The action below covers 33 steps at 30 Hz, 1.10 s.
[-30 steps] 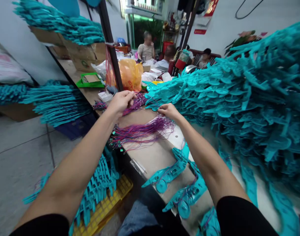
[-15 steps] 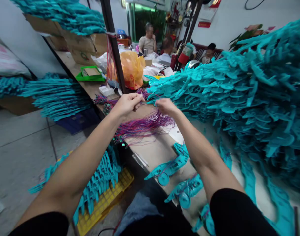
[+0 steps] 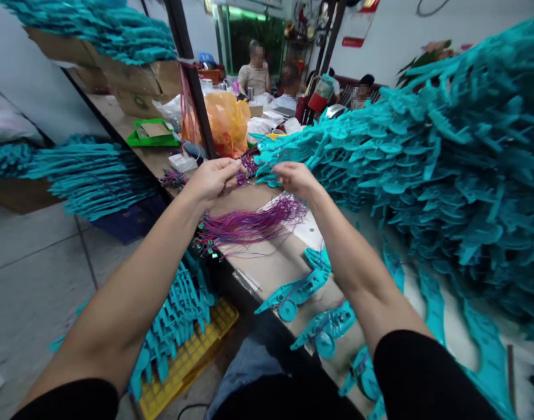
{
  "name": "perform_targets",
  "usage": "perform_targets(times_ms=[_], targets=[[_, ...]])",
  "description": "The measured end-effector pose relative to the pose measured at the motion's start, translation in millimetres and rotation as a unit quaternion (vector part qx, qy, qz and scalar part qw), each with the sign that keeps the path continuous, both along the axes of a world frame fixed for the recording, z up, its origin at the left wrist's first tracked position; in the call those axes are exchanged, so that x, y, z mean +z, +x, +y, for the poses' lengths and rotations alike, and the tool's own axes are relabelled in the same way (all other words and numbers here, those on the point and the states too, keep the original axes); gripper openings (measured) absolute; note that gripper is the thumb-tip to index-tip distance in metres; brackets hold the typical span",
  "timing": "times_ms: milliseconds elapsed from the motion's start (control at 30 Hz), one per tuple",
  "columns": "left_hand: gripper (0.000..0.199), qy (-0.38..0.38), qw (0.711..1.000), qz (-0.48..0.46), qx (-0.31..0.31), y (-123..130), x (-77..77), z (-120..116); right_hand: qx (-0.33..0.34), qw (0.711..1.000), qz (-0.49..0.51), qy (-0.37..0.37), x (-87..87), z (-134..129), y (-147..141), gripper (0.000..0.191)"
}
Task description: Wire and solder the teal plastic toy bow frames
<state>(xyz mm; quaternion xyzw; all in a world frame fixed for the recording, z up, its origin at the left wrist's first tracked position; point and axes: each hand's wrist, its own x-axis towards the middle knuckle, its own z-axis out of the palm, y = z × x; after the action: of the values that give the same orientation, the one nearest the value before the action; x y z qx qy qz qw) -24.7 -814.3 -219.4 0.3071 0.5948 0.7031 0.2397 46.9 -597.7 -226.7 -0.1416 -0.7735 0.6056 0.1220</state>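
Head view. Left hand [image 3: 215,179]: one, raised above the worktop [image 3: 267,267], thumb and fingers drawn together in a pinch; anything between them too fine to tell. Right hand [image 3: 296,178]: one, opposite the left and apart from it, fingers curled in and blurred; contents likewise not discernible.

Wire bundle [image 3: 253,226]: one, purple, red and blue strands, lying loose across the worktop just below and between the two hands; small connectors at the end towards the left forearm, far end over a white sheet [image 3: 309,228]. Further wires [image 3: 173,178]: behind the left hand.

Wired teal pieces: three in a row along the near worktop edge, first [image 3: 295,291], second [image 3: 325,329], third [image 3: 363,373]; round disc on each, thin wires visible on them. Large teal stack [image 3: 415,140]: heaped on the right, its tip near the right hand.

Beyond the hands: dark post [image 3: 188,76]; orange bag [image 3: 227,123]; green tray [image 3: 139,141]. Low left: yellow crate [image 3: 196,356], carrying a row of teal pieces [image 3: 179,312]; dark blue bin [image 3: 131,219], teal pieces above. Background: several people, one seated in a light shirt [image 3: 254,79].
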Motion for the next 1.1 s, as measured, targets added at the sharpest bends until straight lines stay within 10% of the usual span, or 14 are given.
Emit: perform_targets(times_ms=[267,533,800,1100], targets=[[0.026,0.092,0.992,0.039,0.074,0.1,41.1,-16.6,0.008,0.988,0.141,-0.054,24.9,-4.0,16.6,0.022],[0.025,0.03,0.998,0.033,0.049,9.0,15.8,-11.2,0.014,0.997,0.062,0.045,20.2,-17.0,-1.2,0.021],[0.023,0.065,0.995,0.039,0.07,-5.8,24.3,-20.9,-0.031,0.995,0.061,0.079,33.7,5.7,-5.7,0.018],[0.024,0.093,0.993,-0.028,0.067,-9.8,5.6,-18.6,0.0,0.995,0.078,-0.056,39.0,11.3,19.3,0.022]])
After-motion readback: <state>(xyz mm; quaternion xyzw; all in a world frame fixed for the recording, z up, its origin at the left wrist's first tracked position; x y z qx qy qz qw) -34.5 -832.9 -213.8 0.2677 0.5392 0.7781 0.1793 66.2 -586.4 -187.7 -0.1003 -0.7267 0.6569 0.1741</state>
